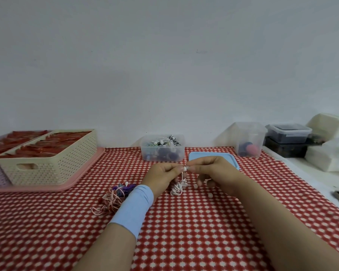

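- The white earphones (178, 187) hang over the middle of the table (184, 222). Their coiled cable dangles between the two hands and its lowest loops reach the red-and-white cloth or hang just above it.
- The left hand (160, 177), with a light blue sleeve (133, 208) on its wrist, has curled fingers, and its thumb and forefinger pinch the cable at the top of the coil.
- The right hand (209, 169) meets it fingertip to fingertip, pinching the white end piece between thumb and forefinger. Its other fingers are bent loosely below.
- Two small white bits (195, 185) lie on the cloth just under the right hand.
- A tangle of pink and purple cords (115, 196) lies on the cloth just left of the left wrist.
- Beyond the hands, toward the far edge, stands a clear tub (162, 147) full of mixed earphones, with a blue lid (200, 154) lying flat beside it on the right.
- A taller clear container (250, 139) stands near the far right corner, with dark lidded boxes (288, 133) stacked past it.
- At the far left corner a cream perforated basket (47, 161) holding red items sits on a pink tray (82, 173).
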Demonstrator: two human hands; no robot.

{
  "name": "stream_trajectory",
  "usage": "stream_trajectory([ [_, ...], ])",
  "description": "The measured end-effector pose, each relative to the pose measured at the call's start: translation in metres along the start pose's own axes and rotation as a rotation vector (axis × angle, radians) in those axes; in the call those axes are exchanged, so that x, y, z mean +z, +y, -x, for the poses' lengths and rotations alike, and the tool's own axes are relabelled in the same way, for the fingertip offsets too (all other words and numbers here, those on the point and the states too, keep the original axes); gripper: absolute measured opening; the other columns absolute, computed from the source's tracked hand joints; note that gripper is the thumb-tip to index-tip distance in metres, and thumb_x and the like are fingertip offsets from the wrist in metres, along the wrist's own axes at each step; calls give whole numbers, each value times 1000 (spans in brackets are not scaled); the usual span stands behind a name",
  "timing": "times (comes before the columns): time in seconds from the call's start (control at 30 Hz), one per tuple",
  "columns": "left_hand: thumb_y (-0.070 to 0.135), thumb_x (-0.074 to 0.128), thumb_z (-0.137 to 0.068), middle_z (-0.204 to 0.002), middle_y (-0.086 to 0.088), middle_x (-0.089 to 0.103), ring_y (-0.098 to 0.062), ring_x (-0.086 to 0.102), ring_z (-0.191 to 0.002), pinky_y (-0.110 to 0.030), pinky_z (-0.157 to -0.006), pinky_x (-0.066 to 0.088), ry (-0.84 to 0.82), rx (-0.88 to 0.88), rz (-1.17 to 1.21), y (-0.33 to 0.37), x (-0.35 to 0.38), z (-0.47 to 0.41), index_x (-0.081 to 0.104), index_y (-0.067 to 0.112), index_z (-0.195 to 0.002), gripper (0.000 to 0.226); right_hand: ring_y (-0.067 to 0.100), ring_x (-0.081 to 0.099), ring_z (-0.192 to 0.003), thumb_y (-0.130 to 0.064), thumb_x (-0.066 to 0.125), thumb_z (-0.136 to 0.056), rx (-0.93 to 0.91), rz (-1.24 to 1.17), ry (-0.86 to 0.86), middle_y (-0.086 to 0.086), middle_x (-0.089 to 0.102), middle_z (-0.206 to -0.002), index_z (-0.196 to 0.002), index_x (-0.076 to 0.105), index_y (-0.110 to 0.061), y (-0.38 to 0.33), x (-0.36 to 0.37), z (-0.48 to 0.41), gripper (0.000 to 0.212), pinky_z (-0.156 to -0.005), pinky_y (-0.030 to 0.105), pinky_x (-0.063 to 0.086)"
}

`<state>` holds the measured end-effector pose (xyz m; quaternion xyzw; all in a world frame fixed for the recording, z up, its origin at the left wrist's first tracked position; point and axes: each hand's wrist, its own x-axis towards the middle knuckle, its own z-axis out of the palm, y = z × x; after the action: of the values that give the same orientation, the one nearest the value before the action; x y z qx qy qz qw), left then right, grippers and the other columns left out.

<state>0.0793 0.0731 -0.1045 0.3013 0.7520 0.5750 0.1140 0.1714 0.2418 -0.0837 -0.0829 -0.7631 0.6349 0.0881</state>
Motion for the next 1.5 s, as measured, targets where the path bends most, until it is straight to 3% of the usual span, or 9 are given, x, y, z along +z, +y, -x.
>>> stream_trajectory([
  [0.17,29,67,-91,-66,12,67,4,59,-59,-6,-58,46,-10,32,-111,0,-2,2,76,26,-98,11,13,64,-64,-20,78,-84,61,44,-53,14,76,-103,-98,82,-20,-1,-4,1,14,-46,20,37],
  [0.3,29,69,-90,-86,13,74,2,66,-77,-5,-68,47,-47,41,-142,3,-4,2,76,24,-102,15,14,64,-63,-18,77,-79,123,-14,-126,10,75,-90,-101,81,-14,0,-8,0,22,-42,19,36],
  [0.4,29,70,-89,-93,13,75,-1,68,-87,-11,-77,49,-58,47,-143,4,-4,3,76,23,-103,17,14,65,-62,-13,73,-82,145,-69,-170,11,74,-90,-106,79,-7,1,-9,-1,25,-39,19,35],
  [0.63,27,69,-89,-84,13,76,2,68,-79,-12,-74,50,-97,39,-60,6,-3,7,76,28,-93,8,12,63,-63,-15,74,-74,195,-118,-197,5,74,-84,-107,77,-6,2,-9,-1,34,-37,17,33],
  [0.8,27,72,-87,-85,7,77,-10,71,-85,-28,-87,54,-115,19,-15,3,-3,6,77,28,-87,5,13,62,-63,-11,73,-80,226,-127,-183,6,74,-87,-105,78,-7,2,-7,0,25,-37,17,34],
  [0.93,25,72,-87,-85,6,77,-7,70,-82,-26,-86,54,-150,-4,-10,2,-4,6,78,24,-90,7,11,63,-59,-7,69,-88,248,-119,-186,5,73,-81,-99,77,-9,0,-5,2,14,-36,17,34],
  [1.07,27,71,-88,-76,12,74,-4,67,-76,-23,-80,54,-47,3,2,4,-2,7,77,26,-91,7,16,64,-58,-10,77,-80,128,-107,-50,10,71,-79,-100,74,-7,0,2,3,21,-40,22,41],
  [1.2,26,72,-87,-65,13,69,-2,62,-65,-15,-68,51,34,12,43,6,1,7,75,28,-91,5,16,69,-64,-9,75,-87,-45,1,100,12,77,-83,-93,79,-9,-7,9,7,7,-52,25,52],
  [1.5,13,81,-78,-88,10,76,1,71,-81,-9,-69,51,37,92,24,10,0,7,76,21,-89,15,18,73,-71,-16,77,-86,-50,83,70,8,78,-86,-95,79,-12,-13,4,15,9,-56,28,55],
])
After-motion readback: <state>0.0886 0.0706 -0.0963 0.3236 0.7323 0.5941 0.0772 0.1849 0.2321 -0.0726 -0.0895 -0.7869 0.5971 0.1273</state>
